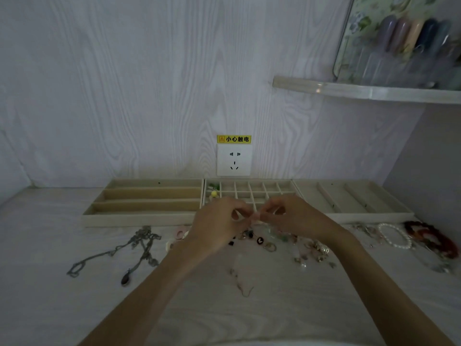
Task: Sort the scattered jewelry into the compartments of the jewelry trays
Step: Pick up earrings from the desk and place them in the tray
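**Fingers pinching a small piece over the grid tray**

Fingers (252, 213) of your left hand (219, 226) and right hand (291, 218) are meeting, pinching something too small to identify, above the grid tray (257, 189). Scattered jewelry (269, 242) is lying on the pale woodgrain bench (62, 308); a wall socket (234, 159) is sitting behind the trays.

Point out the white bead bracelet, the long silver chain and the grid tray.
white bead bracelet (381, 228): head view, left arc of the beads.
long silver chain (99, 255): head view, left strand.
grid tray (249, 181): head view, back rim.
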